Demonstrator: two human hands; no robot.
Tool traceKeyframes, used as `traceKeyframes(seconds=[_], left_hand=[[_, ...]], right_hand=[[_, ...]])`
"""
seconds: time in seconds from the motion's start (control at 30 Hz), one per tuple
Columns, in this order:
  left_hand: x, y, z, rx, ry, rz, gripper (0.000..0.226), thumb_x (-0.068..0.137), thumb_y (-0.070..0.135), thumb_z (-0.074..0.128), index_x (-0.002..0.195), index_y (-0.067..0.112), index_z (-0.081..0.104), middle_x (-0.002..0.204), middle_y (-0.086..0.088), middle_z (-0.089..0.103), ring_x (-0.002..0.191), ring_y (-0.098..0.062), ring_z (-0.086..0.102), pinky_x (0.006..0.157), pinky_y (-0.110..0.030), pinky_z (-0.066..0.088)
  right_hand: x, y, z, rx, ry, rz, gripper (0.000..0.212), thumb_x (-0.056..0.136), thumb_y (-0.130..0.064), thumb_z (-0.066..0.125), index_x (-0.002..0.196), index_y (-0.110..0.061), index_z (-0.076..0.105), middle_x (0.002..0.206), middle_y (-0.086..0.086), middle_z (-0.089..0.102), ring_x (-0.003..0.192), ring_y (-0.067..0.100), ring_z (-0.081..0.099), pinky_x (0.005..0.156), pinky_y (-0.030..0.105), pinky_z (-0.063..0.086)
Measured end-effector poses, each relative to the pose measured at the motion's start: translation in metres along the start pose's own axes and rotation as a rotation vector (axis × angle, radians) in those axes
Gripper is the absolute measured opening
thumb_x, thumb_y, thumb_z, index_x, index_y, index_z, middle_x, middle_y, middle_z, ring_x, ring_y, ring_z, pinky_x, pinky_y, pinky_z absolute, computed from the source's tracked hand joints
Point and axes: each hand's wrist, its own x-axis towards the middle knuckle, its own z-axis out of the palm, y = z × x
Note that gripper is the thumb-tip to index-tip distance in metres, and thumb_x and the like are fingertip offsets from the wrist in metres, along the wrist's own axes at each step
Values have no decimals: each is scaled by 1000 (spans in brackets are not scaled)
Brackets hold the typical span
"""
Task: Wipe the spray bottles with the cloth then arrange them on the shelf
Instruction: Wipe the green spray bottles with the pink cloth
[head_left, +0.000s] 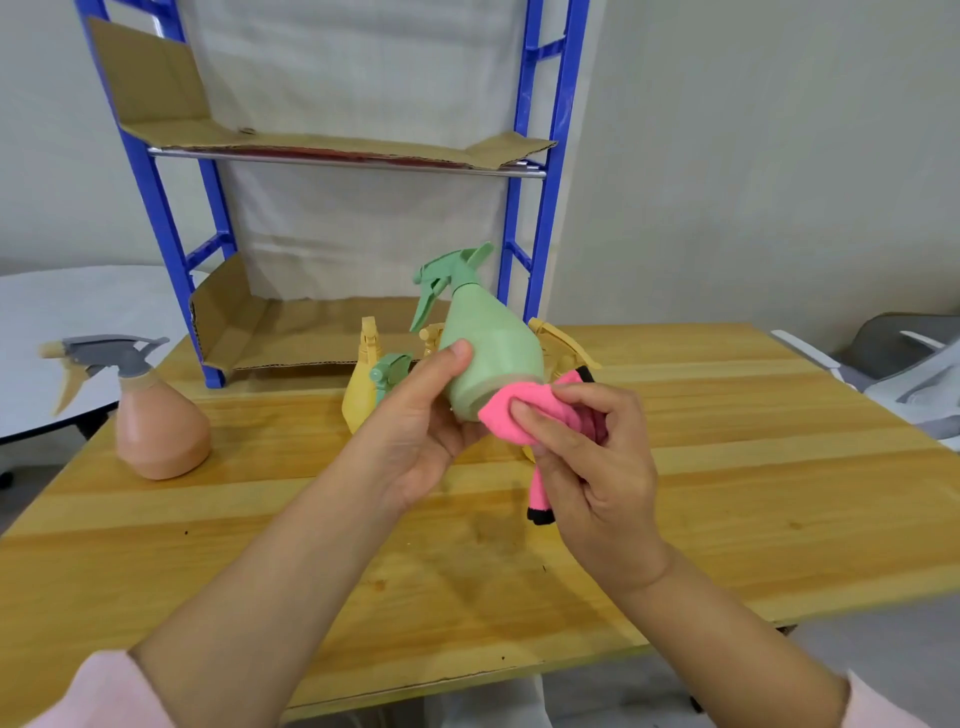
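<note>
My left hand (421, 431) grips a green spray bottle (488, 343) and holds it tilted above the wooden table (727, 467), nozzle pointing up and left. My right hand (587, 457) pinches a pink cloth (524, 410) with black trim against the bottle's base. Behind my hands stand yellow spray bottles (361, 384) and a second green one (389, 371), partly hidden. A peach spray bottle (156, 426) with a grey trigger stands at the table's left. The blue shelf (535, 156) rises at the back, its two levels lined with cardboard.
A white round table (62, 332) sits to the left beyond the wooden one. A grey and white chair (904, 374) is at the right edge. A white cloth hangs behind the shelf.
</note>
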Motion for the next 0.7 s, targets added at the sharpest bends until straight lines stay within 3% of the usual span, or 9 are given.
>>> traceKeyframes(seconds=[0.13,0.27,0.37,0.5,0.7], left_hand=[[-1,3,8,14,-22,-4,52,73,32,65,118,8,58,121,-17,64,105,-28,64,80,-40,58],[-3,4,14,33,-29,-20,48,73,33,67,111,4,62,116,-19,64,102,-30,61,88,-43,54],[-6,7,14,5,1,-42,47,72,32,69,108,2,64,110,-19,68,96,-30,65,88,-43,53],[-12,13,14,14,-23,-7,55,73,34,66,120,8,59,115,-16,67,96,-28,67,75,-37,57],[-24,31,7,123,-33,91,60,78,26,71,128,3,49,125,-18,61,109,-31,63,81,-40,58]], right_hand=[[15,3,3,-83,135,-47,26,89,-6,65,113,-16,64,112,7,45,99,33,52,85,37,48],[24,-1,12,-130,160,-109,30,84,-2,72,111,-15,70,109,5,45,96,32,50,80,42,48],[20,-1,15,-202,110,-192,20,85,-6,73,103,-14,74,108,4,47,99,27,47,86,32,46],[14,5,11,-234,71,-250,10,87,-10,71,96,-12,77,107,4,49,98,26,47,92,25,41],[25,1,6,-224,98,-240,10,87,-7,69,91,-11,78,106,5,47,96,28,47,89,26,41]])
